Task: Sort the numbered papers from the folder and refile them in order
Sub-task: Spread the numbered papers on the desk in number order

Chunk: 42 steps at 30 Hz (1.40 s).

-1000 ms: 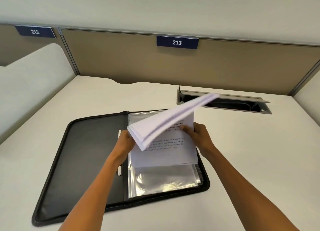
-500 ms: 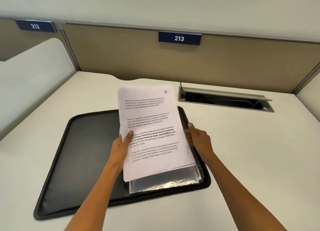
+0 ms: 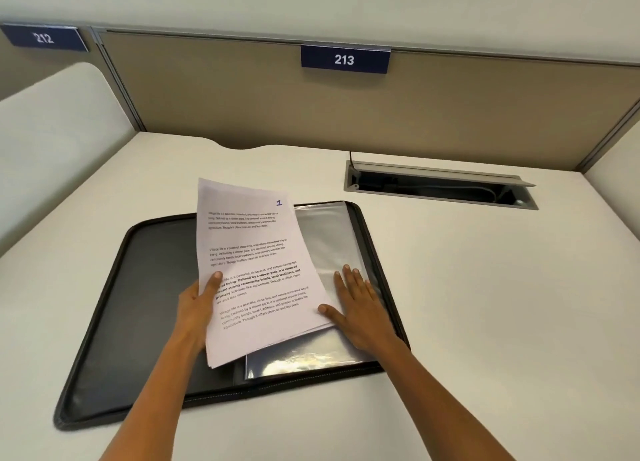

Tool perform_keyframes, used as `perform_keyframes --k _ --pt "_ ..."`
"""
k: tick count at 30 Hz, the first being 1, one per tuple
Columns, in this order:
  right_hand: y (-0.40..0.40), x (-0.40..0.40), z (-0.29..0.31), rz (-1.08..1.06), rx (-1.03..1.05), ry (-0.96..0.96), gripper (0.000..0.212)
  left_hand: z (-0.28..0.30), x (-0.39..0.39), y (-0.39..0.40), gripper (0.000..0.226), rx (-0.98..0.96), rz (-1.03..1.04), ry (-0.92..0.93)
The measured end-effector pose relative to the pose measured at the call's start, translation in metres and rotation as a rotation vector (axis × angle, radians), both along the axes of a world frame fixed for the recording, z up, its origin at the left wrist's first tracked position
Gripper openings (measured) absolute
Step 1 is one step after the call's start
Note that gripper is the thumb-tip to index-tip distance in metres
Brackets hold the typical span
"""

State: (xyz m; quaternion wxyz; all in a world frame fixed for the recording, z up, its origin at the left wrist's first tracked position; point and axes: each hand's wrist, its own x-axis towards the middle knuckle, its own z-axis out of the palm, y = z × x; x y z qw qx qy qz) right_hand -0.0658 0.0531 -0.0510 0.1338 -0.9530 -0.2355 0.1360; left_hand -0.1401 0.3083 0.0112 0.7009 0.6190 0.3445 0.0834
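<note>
- left hand [image 3: 195,305] pinches papers [image 3: 256,270] at left edge, over open folder [image 3: 104,322]
- right hand [image 3: 360,308] flat, fingers spread on plastic sleeve [image 3: 325,239]
- papers likely light, floppy, slippery; grip edges with both hands

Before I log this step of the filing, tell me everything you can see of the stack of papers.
The stack of papers is white printed sheets, several deep, edges fanned at the lower corner. The top sheet shows paragraphs of text, one bold, and a handwritten blue 1. It is tilted over the open black folder. The left hand grips its left edge, thumb on top; the right hand lies flat at its right edge.
</note>
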Motion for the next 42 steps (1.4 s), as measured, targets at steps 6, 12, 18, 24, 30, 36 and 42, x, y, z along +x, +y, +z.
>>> perform_keyframes --k 6,12,18,24,30,36,42 --pt "-0.067 0.005 -0.003 -0.024 -0.050 -0.060 0.116 -0.007 -0.001 -0.027 0.024 -0.012 -0.058 0.037" --pt "-0.175 0.005 0.004 -0.102 -0.071 -0.054 0.114 -0.010 0.006 -0.081 0.019 -0.009 -0.171 0.037" --pt "-0.268 0.019 0.009 -0.283 -0.028 0.005 0.117 -0.009 0.013 -0.123 0.026 -0.016 -0.242 0.019" --pt "-0.247 0.028 0.027 -0.434 0.038 -0.107 0.110 -0.010 0.020 -0.156 0.032 -0.035 -0.258 0.012" --pt "-0.196 0.010 0.000 -0.251 -0.047 -0.061 0.102 -0.015 0.025 -0.178 0.040 -0.034 -0.287 0.036" --pt "-0.242 0.012 -0.008 -0.221 -0.096 -0.158 0.088 -0.012 0.022 -0.192 0.026 0.039 -0.292 0.022" --pt "-0.315 0.028 0.000 -0.333 -0.121 -0.050 0.082 -0.012 0.022 -0.190 0.026 0.018 -0.264 0.026"
